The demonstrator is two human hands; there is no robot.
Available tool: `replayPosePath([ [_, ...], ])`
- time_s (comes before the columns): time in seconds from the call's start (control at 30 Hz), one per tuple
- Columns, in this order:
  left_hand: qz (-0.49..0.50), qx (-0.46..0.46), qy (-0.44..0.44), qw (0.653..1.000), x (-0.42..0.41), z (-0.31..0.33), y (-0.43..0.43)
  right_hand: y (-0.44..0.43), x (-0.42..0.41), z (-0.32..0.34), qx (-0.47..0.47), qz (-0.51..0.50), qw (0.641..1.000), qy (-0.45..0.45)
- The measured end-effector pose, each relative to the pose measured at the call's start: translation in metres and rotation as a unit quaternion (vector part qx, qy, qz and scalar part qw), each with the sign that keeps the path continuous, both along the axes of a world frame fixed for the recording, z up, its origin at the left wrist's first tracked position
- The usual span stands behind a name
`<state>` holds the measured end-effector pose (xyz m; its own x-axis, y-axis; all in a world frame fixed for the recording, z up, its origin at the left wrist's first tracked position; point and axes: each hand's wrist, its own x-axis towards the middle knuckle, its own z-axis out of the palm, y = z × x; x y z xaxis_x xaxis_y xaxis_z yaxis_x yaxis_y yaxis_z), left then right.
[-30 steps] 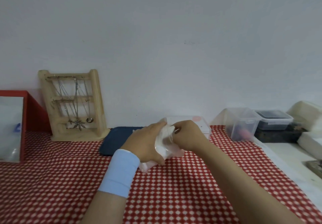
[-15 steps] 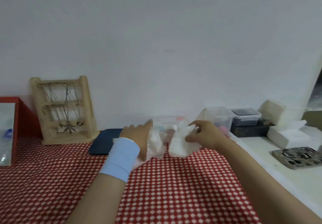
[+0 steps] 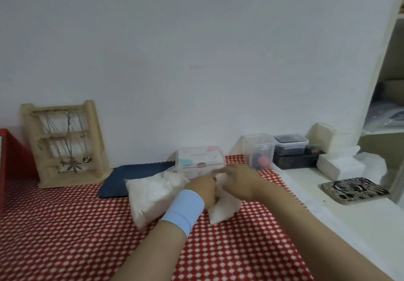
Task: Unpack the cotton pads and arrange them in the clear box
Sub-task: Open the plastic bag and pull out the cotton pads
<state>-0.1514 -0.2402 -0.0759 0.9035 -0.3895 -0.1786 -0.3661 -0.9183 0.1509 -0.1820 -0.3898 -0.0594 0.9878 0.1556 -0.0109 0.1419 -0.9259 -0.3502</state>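
Head view
Surface: red-and-white checked cloth (image 3: 65, 237) fills the lower frame, with a white wall behind and a white ledge (image 3: 317, 193) at lower right.
Bag: one plastic bag (image 3: 150, 195) of white cotton pads lies on the cloth at centre, just left of your wrists.
Second bag: a smaller white pack (image 3: 223, 212) sits on the cloth right of it, under your hands.
Left hand: your left hand (image 3: 202, 190), with a blue wristband (image 3: 183, 210), is curled against the second bag; you cannot tell from here whether it is gripping it.
Right hand: your right hand (image 3: 238, 179) rests over the top of the second bag, fingers bent down on it; the grip itself is hidden.
Box: the clear box (image 3: 201, 160) stands just behind your hands at centre, lid closed.
Tray: a dark blue tray (image 3: 131, 178) lies left of the box.
Rack: a wooden rack (image 3: 63, 143) with necklaces stands at left.
Tubs: small clear tubs (image 3: 260, 149) stand right of the box.
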Motion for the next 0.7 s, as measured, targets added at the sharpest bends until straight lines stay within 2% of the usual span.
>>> replayPosePath([
  [0.07,0.003,0.031,-0.021,0.999,0.000,0.000,0.000,0.005,0.002,-0.013,0.003,0.020,0.998,0.061],
  [0.13,-0.002,0.005,-0.069,0.998,-0.001,0.005,0.001,0.004,0.009,-0.023,-0.039,0.002,0.996,0.083],
  [0.23,-0.020,-0.078,-0.122,0.989,-0.011,0.026,0.011,0.004,0.015,-0.021,-0.076,0.002,0.995,0.057],
  [0.33,-0.018,-0.073,-0.216,0.973,-0.017,0.042,0.032,0.009,0.016,-0.006,-0.055,0.022,0.998,0.017],
  [0.4,0.023,-0.067,-0.245,0.967,-0.016,0.045,0.049,0.014,0.020,-0.002,-0.037,0.023,0.999,-0.002],
  [0.5,0.108,-0.022,-0.190,0.976,-0.013,0.038,0.072,0.024,0.026,-0.009,-0.017,0.041,0.998,0.040],
  [0.57,0.141,0.017,-0.111,0.984,-0.011,0.028,0.083,0.031,0.026,-0.012,-0.075,0.046,0.993,0.082],
  [0.6,0.143,0.028,-0.087,0.985,-0.011,0.024,0.085,0.033,0.026,-0.011,-0.110,0.039,0.991,0.065],
  [0.7,0.102,0.062,-0.106,0.987,-0.004,0.015,0.098,0.046,0.025,0.004,-0.168,0.017,0.980,-0.103],
])
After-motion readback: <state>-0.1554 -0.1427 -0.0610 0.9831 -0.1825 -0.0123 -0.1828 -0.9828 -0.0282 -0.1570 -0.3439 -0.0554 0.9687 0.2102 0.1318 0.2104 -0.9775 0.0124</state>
